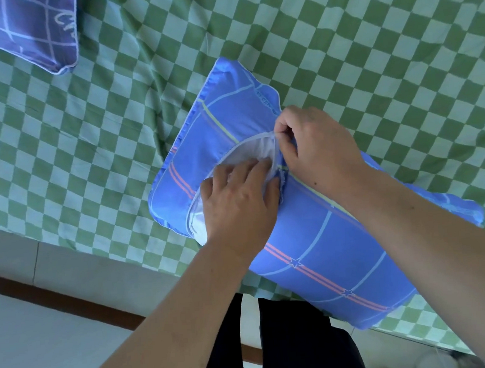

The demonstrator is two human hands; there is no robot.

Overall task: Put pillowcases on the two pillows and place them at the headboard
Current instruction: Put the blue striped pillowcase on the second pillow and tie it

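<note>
Tucking the white pillow (250, 151) into the blue pillowcase (321, 241) is nearly done. It lies on the green checked sheet (86, 132) at the near edge of the bed. My left hand (237, 201) presses flat, fingers spread and gripping nothing, pushing the filling down through the slit. My right hand (316, 146) pinches the slit's edge — I should lift that edge high and slide it over the white bulge, not yank it. The other pillow (20, 30), already covered, sits well apart at the far left — both should end at the headboard.
</note>
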